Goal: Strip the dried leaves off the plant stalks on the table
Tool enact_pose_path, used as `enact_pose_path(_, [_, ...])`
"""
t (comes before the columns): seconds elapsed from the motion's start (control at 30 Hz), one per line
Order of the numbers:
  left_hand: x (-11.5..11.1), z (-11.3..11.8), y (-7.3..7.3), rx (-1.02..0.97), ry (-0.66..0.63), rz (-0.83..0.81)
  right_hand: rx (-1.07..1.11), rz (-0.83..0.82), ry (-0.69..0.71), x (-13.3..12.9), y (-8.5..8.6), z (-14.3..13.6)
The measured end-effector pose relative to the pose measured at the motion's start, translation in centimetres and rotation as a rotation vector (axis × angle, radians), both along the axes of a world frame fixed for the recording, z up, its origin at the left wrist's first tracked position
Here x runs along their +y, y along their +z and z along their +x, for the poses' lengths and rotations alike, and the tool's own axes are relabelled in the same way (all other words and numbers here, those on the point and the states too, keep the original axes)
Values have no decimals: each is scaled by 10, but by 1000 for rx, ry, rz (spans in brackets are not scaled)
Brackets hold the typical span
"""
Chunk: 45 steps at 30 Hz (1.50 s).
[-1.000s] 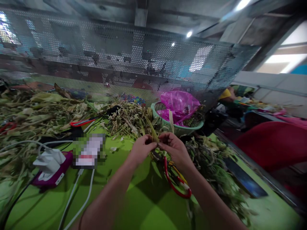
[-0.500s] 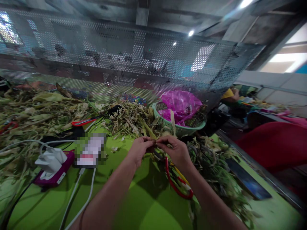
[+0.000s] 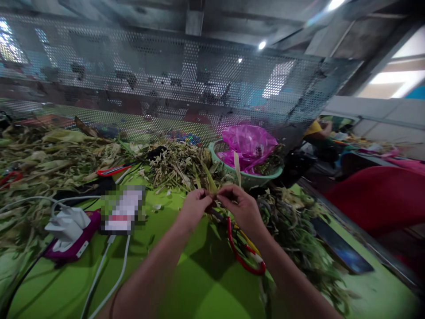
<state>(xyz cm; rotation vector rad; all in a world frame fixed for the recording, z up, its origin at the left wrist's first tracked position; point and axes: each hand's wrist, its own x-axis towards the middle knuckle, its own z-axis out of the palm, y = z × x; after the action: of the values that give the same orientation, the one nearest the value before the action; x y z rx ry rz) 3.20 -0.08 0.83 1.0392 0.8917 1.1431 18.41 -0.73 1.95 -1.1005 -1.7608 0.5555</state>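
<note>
My left hand point(image 3: 195, 207) and my right hand point(image 3: 239, 207) meet above the green table point(image 3: 199, 283), their fingertips almost touching. Both are pinched on a pale green dried leaf point(image 3: 210, 180), whose blades stick up beyond the fingers. Scissors with red handles point(image 3: 236, 248) lie partly under my right hand, and a yellow handle shows beside them. Just past my hands is a heap of dried plant bits point(image 3: 175, 166). A green basket point(image 3: 254, 178) behind my right hand holds a crumpled purple plastic bag point(image 3: 249, 144).
Dried leaves point(image 3: 40, 164) cover the left side, with a red cutter point(image 3: 114, 169). A phone point(image 3: 124, 210) with cables lies by a purple power strip point(image 3: 75, 241). Greener stalks point(image 3: 299, 239) and a dark flat device point(image 3: 343, 246) are at right. A perforated metal screen point(image 3: 149, 88) stands behind.
The whole view has shifted slightly. My hands stay together at the leaf, and its blades now stand a little more upright and apart.
</note>
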Motion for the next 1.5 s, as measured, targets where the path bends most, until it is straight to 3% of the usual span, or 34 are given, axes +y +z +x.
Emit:
enact_pose_path(0.23, [-3,-3,3,-152,-3,-168,-102,103,20,0,3,2])
enact_pose_path(0.4, [-3,-1,0,-186,11,-201,-140,104,10,0,5,2])
enact_pose_path(0.77, [-1,0,2,154,18,151,1,-72,-40,-1,3,3])
enact_pose_path(1.0, [-5,1,6,-25,61,-48,-49,79,18,-2,6,-1])
enact_pose_path(1.2, [-6,0,5,-141,6,-113,-85,100,-8,0,4,1])
enact_pose_path(1.33, [-5,1,3,-98,30,-22,-60,47,-37,-1,3,1])
enact_pose_path(1.5, [-1,2,1,135,19,205,79,-112,-52,-2,3,1])
